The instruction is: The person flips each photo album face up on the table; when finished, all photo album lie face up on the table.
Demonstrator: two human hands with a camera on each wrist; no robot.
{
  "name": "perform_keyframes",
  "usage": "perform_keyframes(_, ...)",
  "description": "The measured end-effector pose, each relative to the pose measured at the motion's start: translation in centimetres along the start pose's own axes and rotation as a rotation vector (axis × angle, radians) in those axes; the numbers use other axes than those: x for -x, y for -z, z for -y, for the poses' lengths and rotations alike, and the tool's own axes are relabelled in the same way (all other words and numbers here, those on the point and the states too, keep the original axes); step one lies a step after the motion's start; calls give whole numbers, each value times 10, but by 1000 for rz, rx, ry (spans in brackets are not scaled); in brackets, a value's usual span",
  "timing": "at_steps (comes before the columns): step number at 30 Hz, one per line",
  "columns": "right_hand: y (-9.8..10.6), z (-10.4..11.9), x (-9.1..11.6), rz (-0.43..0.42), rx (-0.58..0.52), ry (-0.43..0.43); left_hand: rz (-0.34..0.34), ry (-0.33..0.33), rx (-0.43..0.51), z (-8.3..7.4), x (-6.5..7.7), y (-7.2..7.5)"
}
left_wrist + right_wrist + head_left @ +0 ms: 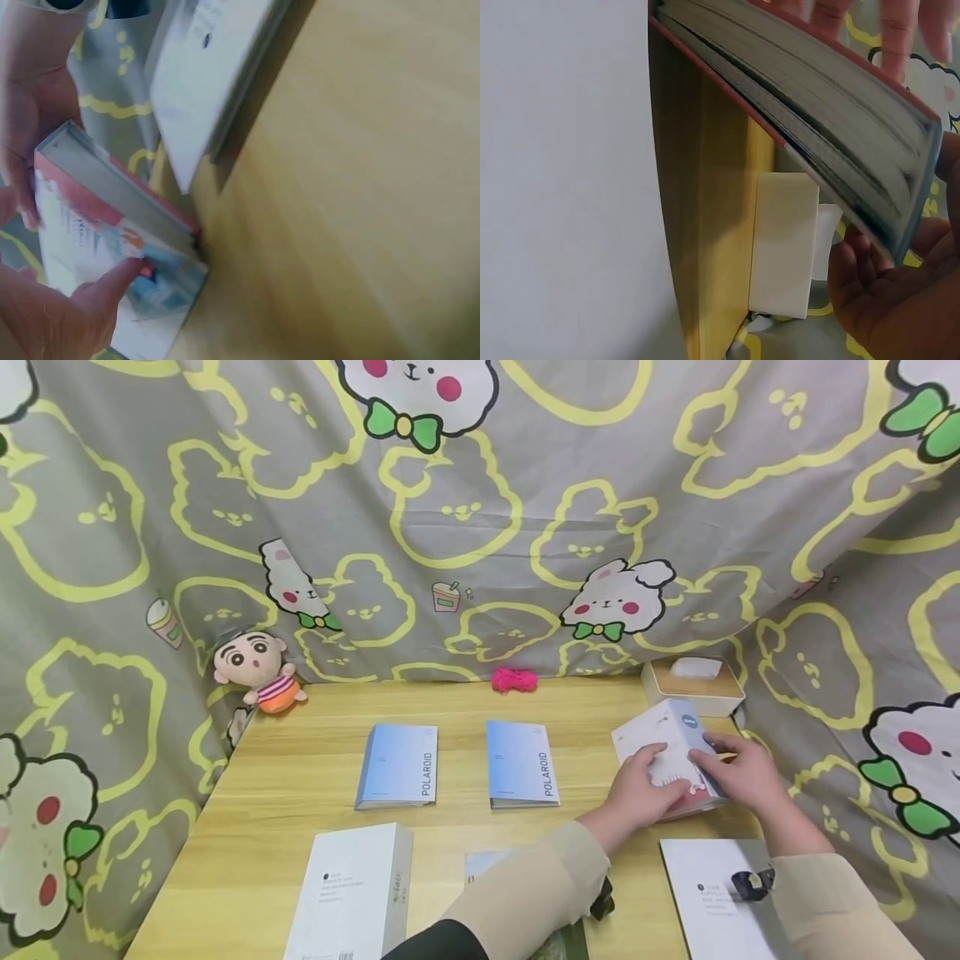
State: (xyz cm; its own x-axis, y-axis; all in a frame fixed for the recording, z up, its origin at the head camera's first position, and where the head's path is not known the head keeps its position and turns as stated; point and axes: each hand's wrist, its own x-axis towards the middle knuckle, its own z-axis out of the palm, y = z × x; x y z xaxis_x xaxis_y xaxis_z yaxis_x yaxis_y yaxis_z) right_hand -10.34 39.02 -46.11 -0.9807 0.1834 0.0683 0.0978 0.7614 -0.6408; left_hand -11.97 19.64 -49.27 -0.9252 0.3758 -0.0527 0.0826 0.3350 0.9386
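Note:
In the head view a thick hardcover book (671,747) with a pale illustrated cover and a blue spine is tilted at the table's right side. My left hand (637,789) rests on its front cover with thumb and fingers spread, as the left wrist view also shows on the book's cover (56,232). Around the spine edge, my right hand (742,772) grips the book. From the right wrist view, the page block (817,97) faces the camera, the book is raised above the wooden table, and curled right fingers (847,262) hold its lower spine corner.
A tissue box (727,697) stands behind the book. Two blue POLAROID albums (397,764) are mid-table. White books lie at front left (348,877) and front right (705,885). My left forearm partly covers a picture (483,862). A plush doll (255,668) and pink bundle (514,679) sit at the back.

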Motion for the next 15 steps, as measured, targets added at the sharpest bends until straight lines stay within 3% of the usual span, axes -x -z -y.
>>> perform_keyframes(4, 1, 0, -1, -29, -13, 3, 21, -48, -24, -2, -4, 6)
perform_keyframes(11, 9, 3, 0, -100, -50, -25, 53, -28, 27, -4, -7, 9)
perform_keyframes(15, 12, 4, 0, -93, -92, -51, 63, -24, 64, -8, -6, 12)
